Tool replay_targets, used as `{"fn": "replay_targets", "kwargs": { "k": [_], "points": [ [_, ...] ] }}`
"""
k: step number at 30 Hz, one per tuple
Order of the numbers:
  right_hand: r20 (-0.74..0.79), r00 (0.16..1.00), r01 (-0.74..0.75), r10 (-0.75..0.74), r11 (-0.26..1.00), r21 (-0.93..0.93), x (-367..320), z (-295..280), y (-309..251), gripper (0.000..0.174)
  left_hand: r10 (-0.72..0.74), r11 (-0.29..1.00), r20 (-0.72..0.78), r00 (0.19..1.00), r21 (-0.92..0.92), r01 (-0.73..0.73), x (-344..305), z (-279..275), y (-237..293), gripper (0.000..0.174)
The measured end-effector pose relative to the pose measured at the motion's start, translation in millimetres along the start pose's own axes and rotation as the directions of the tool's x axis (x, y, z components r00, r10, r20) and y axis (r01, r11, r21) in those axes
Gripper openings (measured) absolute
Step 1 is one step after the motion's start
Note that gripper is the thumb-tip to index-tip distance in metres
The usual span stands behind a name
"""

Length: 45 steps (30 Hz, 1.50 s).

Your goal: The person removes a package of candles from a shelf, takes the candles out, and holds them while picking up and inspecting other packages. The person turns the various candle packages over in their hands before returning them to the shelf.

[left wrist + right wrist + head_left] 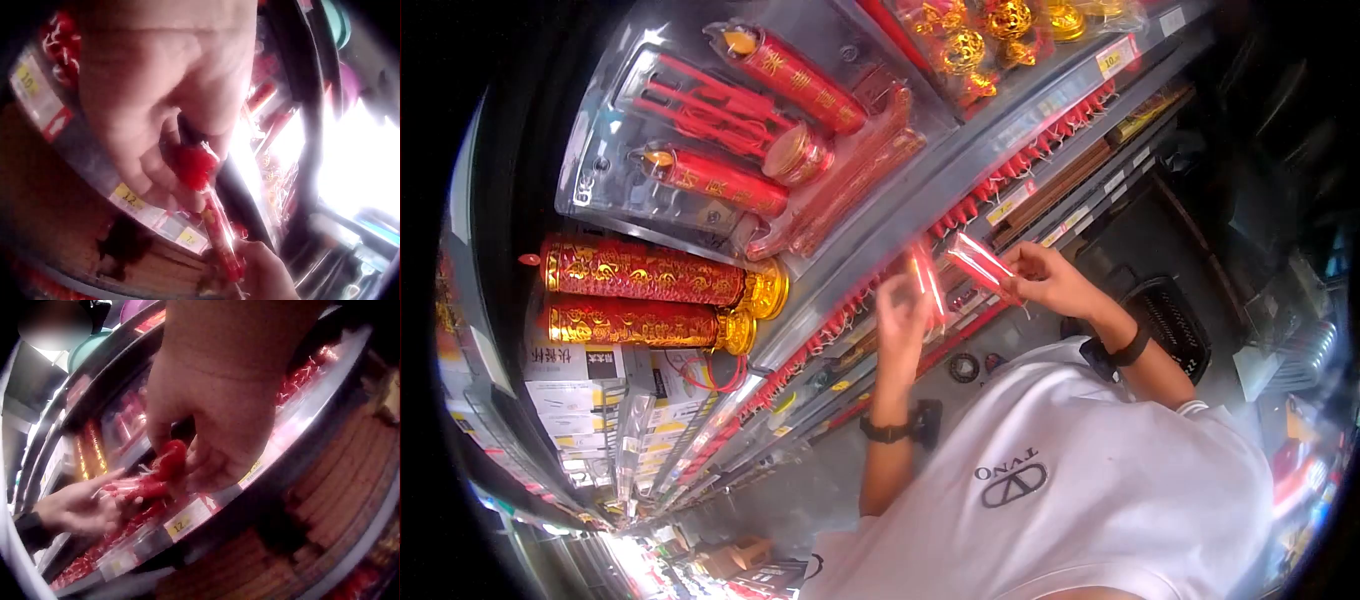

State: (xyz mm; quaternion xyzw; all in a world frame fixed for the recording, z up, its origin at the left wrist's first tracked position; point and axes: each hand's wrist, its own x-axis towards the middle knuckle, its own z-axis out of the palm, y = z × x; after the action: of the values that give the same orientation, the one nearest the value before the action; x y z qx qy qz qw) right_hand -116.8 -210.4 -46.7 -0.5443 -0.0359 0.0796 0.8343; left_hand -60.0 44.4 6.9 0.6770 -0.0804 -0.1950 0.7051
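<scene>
My left hand (900,312) grips a red candle (928,278) in shiny clear wrap. Just to its right, my right hand (1055,283) pinches a second wrapped red candle (980,262) by its near end. A white wick shows on the left-hand candle (195,167) in the left wrist view, where the fingers curl about its end. In the right wrist view, the right-hand candle (171,461) presents its rounded red end between thumb and fingers, close to the other candle (134,487). Both are held in front of a shelf row of red candles (1040,140) with white wicks.
Above, the shelf bears a clear plastic pack (690,205) of red candle-shaped ornaments. Two red-and-gold pillars (640,270) lie beside it. Gold ornaments (985,40) in bags sit farther along. Price tags (1116,58) line the shelf edge, and lower shelves hold brown bundles (337,487).
</scene>
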Motion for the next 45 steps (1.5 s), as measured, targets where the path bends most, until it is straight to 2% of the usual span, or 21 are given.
{"fn": "replay_targets", "kwargs": {
  "k": [1,2,5,8,10,11,12,15,18,24,27,30,33,36,39,42,45],
  "points": [
    [-0.009,1.000,-0.002,0.002,1.000,-0.003,-2,-1,-1,0.018,0.053,0.998,-0.030,0.998,0.032,-0.052,5,3,1,0.042],
    [-0.022,1.000,0.012,-0.012,1.000,0.005,-5,-4,-1,0.018,0.146,0.973,-0.041,0.988,0.187,-0.136,16,6,5,0.042],
    [-0.046,0.998,0.032,-0.031,0.999,0.014,-12,-9,1,0.019,0.155,0.925,-0.190,0.970,0.372,-0.075,24,21,17,0.050],
    [-0.079,0.996,0.031,-0.031,1.000,0.006,-18,-16,-1,0.020,0.198,0.661,-0.250,0.948,0.748,0.060,33,23,10,0.055],
    [-0.093,0.996,0.016,-0.016,1.000,0.001,-21,-20,-2,0.021,0.385,0.392,-0.142,0.912,0.920,-0.023,38,25,4,0.057],
    [-0.084,0.996,0.034,-0.034,0.999,0.003,-22,-22,-3,0.023,0.461,0.237,-0.068,0.885,0.970,-0.049,39,27,2,0.058],
    [-0.075,0.996,0.052,-0.052,0.999,0.004,-24,-24,-4,0.025,0.429,0.253,-0.114,0.896,0.968,0.002,37,38,11,0.058],
    [-0.072,0.995,0.075,-0.075,0.997,0.001,-26,-27,-6,0.026,0.404,0.148,-0.208,0.891,0.976,0.160,40,52,16,0.057],
    [-0.068,0.997,0.024,-0.026,0.999,-0.028,-27,-31,-8,0.026,0.554,0.017,-0.102,0.826,0.994,0.112,55,48,4,0.055],
    [-0.046,0.999,0.017,-0.018,1.000,-0.024,-25,-34,-10,0.026,0.546,-0.028,-0.147,0.825,0.981,0.194,63,49,9,0.052],
    [-0.037,0.999,0.005,-0.005,1.000,-0.020,-24,-33,-9,0.027,0.419,0.063,-0.308,0.854,0.948,0.311,70,50,14,0.057],
    [-0.043,0.999,0.004,-0.005,1.000,-0.022,-22,-33,-7,0.027,0.586,0.019,-0.121,0.801,0.991,0.135,67,48,10,0.069],
    [-0.061,0.998,0.011,-0.015,0.998,-0.057,-23,-29,-11,0.026,0.599,-0.024,-0.081,0.797,0.993,0.118,55,45,4,0.078],
    [-0.076,0.997,0.009,-0.015,0.997,-0.077,-24,-29,-10,0.025,0.490,0.079,-0.147,0.859,0.989,0.124,43,33,0,0.078],
    [-0.062,0.998,0.006,-0.009,0.999,-0.049,-23,-28,-7,0.026,0.452,0.003,0.015,0.892,1.000,-0.018,41,9,-5,0.075],
    [-0.048,0.999,0.012,-0.014,0.999,-0.035,-20,-27,-3,0.026,0.347,0.035,-0.028,0.938,0.999,0.017,43,-4,-2,0.074],
    [-0.044,0.999,0.006,-0.007,1.000,-0.024,-17,-22,-2,0.026,0.333,0.051,-0.088,0.939,0.996,0.075,44,-7,2,0.071]
  ]
}}
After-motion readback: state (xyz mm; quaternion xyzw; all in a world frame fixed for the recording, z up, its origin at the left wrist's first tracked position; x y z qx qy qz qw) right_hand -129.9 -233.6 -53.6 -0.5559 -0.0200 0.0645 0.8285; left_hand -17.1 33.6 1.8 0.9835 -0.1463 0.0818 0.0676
